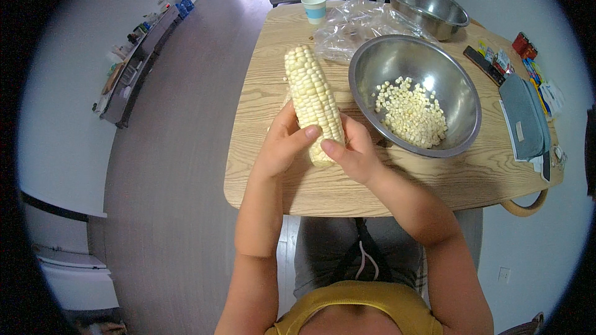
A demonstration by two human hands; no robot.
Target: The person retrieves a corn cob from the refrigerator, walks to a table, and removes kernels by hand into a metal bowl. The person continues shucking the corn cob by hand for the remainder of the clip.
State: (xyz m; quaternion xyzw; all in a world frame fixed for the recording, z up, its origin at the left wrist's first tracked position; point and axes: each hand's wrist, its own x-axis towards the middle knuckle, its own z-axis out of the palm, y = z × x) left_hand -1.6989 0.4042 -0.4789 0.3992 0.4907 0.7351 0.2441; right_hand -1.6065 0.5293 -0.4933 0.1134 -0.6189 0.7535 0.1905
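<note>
An ear of pale corn (313, 95) is held between both my hands above the wooden table. My left hand (285, 136) grips its left side, thumb lying across the kernels. On the other side my right hand (352, 149) holds the lower end, its thumb pressed near the butt. Rows of kernels cover all of the cob that shows; its underside is hidden. Just right of my hands stands a steel bowl (454, 123), with loose corn kernels (412, 114) gathered in its bottom. Part of something pale on the table is hidden behind the ear.
Beyond the bowl lies a crumpled clear plastic bag (347, 25), with a paper cup (314, 9) to its left. A second steel bowl (426, 7) stands at the far right. Along the right edge of the table (260, 83) are a blue-grey pouch (524, 116) and small packets.
</note>
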